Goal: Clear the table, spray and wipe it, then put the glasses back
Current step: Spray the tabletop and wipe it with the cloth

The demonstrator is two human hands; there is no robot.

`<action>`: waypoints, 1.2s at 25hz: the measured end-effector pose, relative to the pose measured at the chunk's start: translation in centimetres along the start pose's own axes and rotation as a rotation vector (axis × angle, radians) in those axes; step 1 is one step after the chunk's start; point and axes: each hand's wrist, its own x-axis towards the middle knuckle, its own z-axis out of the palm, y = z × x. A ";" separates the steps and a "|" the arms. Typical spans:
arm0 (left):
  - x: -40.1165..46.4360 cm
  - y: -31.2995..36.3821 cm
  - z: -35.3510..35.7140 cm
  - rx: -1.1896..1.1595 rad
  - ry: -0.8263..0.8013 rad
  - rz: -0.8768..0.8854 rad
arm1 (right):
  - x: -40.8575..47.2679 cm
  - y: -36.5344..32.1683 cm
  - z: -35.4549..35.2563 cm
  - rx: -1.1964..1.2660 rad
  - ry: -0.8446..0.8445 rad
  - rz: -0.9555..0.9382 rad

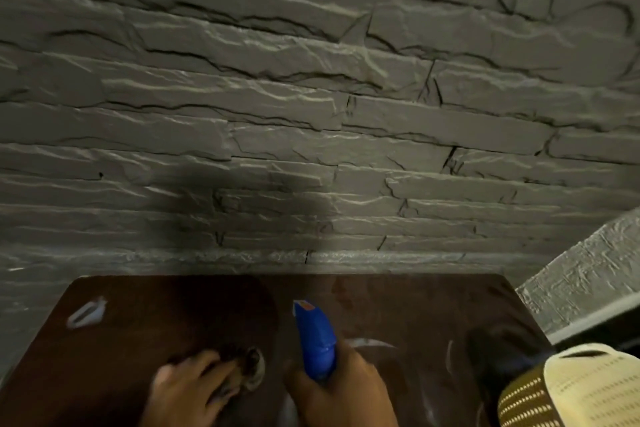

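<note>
**Now spraying: bottle held over the middle of the dark table**

Upright in the right hand [337,388], the blue spray bottle [317,343] has its nozzle tipped away from the person, toward the far edge of the table [415,305]. The fingers are curled round the bottle's neck and trigger part; only the blue head shows, and the rest is hidden by the hand. It stands over the middle of the tabletop, nearer the near edge than the far one.

Just beside it, the left hand [194,385] rests on the table with its fingers bent over something dark and blurred, with a pale rounded rim showing at the fingertips. What that thing is cannot be told, nor whether the hand grips it or only lies on it.

Toward the far left corner lies a small pale object [86,314], oval and blurred, well apart from both hands. Between it and the hands the brown surface is bare. Faint curved gleams show on the wood to the right of the bottle.

At the right near corner a cream and brown woven basket [568,392] stands at the edge. The far edge of the table runs close along a grey stone-pattern wall [311,114], and a grey textured ledge [588,281] juts in beyond the far right corner.
</note>
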 end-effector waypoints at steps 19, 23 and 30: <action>3.4 -3.6 2.1 0.046 -0.140 -0.254 | -0.8 0.5 0.8 0.053 0.035 -0.065; 2.6 -14.7 18.4 0.042 0.294 -0.970 | -1.4 -0.6 0.4 0.113 0.096 -0.027; 5.6 0.2 -2.6 -0.007 -0.199 -0.335 | -2.0 0.6 1.1 0.002 0.074 -0.063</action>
